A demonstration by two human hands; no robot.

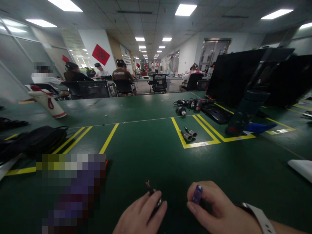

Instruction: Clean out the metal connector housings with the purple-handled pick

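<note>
My left hand (143,211) is closed around a small dark metal piece (148,184) with a narrow tip pointing up and away. Most of that piece is hidden by my fingers. Between thumb and forefinger, my right hand (213,206) pinches a short purple cylinder (197,195) with a pale, shiny top end, held nearly upright. Both hands are low over the green tabletop (146,146), a small gap apart. Farther off, two metal socket-like pieces with thin shanks (188,134) lie inside a yellow tape outline.
A blurred purple package (80,191) lies to the left, near a black bag (36,141) and a tilted white cup (50,102). Dark metal parts (188,104), a dark bottle (248,112) and black monitors (234,76) stand at the right. People sit beyond the table.
</note>
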